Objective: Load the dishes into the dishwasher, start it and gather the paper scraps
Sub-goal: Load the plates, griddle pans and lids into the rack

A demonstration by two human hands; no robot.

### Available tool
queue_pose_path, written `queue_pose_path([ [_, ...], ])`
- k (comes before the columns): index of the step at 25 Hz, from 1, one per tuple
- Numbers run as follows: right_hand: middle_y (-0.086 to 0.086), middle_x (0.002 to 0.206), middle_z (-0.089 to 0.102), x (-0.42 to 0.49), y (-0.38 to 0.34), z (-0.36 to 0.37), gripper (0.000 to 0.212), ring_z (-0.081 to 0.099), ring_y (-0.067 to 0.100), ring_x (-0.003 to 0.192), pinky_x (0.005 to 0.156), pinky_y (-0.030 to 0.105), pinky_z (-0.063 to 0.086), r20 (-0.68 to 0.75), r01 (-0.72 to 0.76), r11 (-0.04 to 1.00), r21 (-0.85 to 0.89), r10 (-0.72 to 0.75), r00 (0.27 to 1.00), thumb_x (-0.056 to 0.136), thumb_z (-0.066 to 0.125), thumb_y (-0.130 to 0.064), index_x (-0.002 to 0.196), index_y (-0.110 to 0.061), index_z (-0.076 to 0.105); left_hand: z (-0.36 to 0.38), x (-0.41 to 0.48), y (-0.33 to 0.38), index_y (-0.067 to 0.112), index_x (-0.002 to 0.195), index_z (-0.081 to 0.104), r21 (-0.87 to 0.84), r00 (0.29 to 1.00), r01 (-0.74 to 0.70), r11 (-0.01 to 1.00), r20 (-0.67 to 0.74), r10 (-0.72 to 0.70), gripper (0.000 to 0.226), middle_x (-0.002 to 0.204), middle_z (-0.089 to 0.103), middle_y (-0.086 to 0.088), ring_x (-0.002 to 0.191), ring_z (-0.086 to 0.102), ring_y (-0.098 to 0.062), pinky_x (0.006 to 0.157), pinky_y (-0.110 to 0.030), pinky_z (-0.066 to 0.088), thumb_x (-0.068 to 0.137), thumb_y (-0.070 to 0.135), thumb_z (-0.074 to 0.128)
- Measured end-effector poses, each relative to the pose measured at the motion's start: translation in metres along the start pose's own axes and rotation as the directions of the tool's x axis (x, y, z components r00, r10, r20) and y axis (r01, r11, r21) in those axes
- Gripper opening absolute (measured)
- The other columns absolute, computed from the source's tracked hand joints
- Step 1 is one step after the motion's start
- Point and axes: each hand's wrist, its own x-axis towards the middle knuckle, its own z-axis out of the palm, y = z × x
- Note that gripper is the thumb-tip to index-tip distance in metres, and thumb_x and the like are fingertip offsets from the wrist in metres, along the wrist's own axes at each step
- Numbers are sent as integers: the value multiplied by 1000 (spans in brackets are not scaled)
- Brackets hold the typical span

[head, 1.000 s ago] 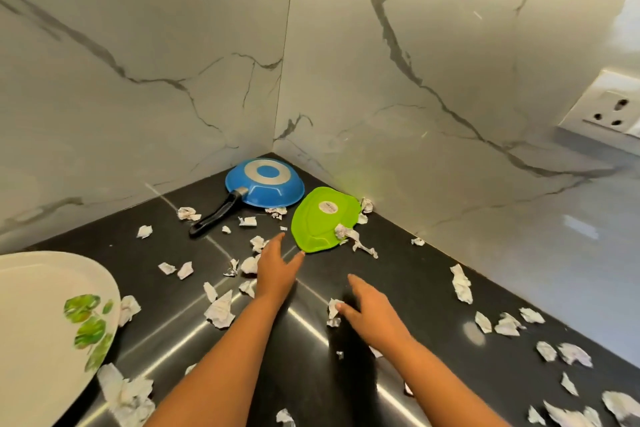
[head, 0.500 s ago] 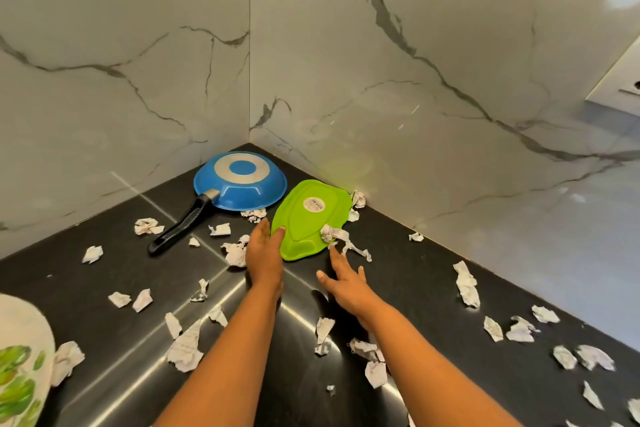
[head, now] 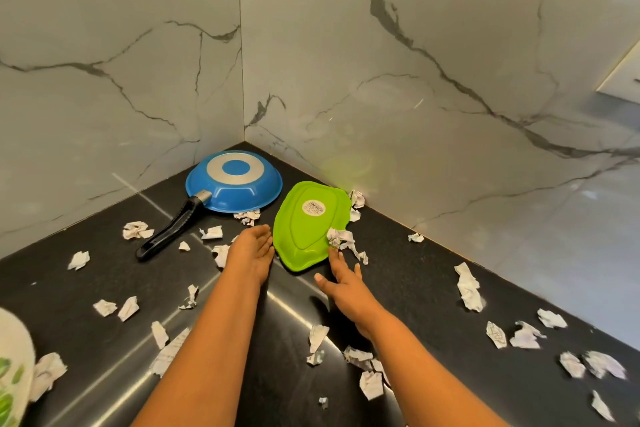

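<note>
Green dish (head: 304, 225) upside-down, crumpled paper scraps (head: 469, 286) scattered

Held left forearm (head: 214, 333) and right forearm (head: 412, 354) stretched forward, bare. Held the left grip (head: 250, 251) palm down, fingers straight and together. Spread the right grip (head: 343, 282) open, fingers extended, thumb out.

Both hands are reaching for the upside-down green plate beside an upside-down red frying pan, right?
No: the head view shows the frying pan is blue, not red. Otherwise right: left hand and right hand reach for the upside-down green plate.
</note>
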Motion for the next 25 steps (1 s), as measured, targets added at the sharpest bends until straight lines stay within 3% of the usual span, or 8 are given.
queue_pose_path([
  [3,-6,156,1,-2,4,-4,69,-16,17,141,114,39,-11,-54,12,991,133,-4,999,95,50,-29,149,-26,6,6,-6,0,7,117,57,40,994,97,995,54,-99,26,114,60,-6,112,54,-18,96,-26,40,95,13,43],
  [7,-4,155,15,1,13,-5,83,10,14,144,119,38,9,-127,68,984,166,-47,991,85,66,-20,147,-28,12,18,-23,-42,8,88,57,27,967,193,981,162,-195,10,63,69,-9,77,57,-23,67,-33,51,92,3,50],
  [12,0,153,25,-14,30,-2,93,17,15,143,118,33,-3,-168,57,998,-33,-62,984,81,69,-14,147,-29,6,16,-50,-77,2,97,60,63,985,31,998,168,-41,17,86,68,-12,82,61,-26,74,-34,50,85,-8,56],
  [15,-1,146,39,-36,35,-16,73,37,12,133,109,21,31,-253,111,970,215,-55,966,85,60,-4,144,-29,24,20,-84,-96,4,90,64,213,985,-63,975,171,26,19,85,67,-11,78,63,-25,72,-32,52,79,-11,62],
  [18,0,137,51,-68,41,-22,56,47,11,125,97,12,41,-312,176,907,384,-52,949,89,54,1,137,-22,40,26,-126,-116,10,76,72,427,938,-285,858,307,159,8,79,71,-16,83,67,-34,83,-45,54,70,4,72],
  [21,5,121,63,-109,37,-14,35,59,14,112,97,25,47,-557,292,804,518,58,829,90,53,2,121,-12,61,33,-155,-120,8,73,73,416,896,-357,837,405,181,17,81,72,-18,79,67,-30,84,-45,52,75,25,73],
  [23,3,100,70,-140,29,-18,25,65,8,91,79,14,51,-707,360,766,533,169,686,88,55,2,104,-13,68,40,-170,-118,8,77,71,342,916,-334,878,336,218,30,78,70,-13,74,62,-24,76,-39,50,86,35,64],
  [25,4,88,70,-168,27,-32,15,64,14,83,68,14,54,-737,414,698,583,241,632,89,57,-5,91,-14,69,40,-175,-117,8,95,67,297,928,-325,898,285,242,36,86,69,-7,79,62,-20,71,-33,50,91,42,53],
])
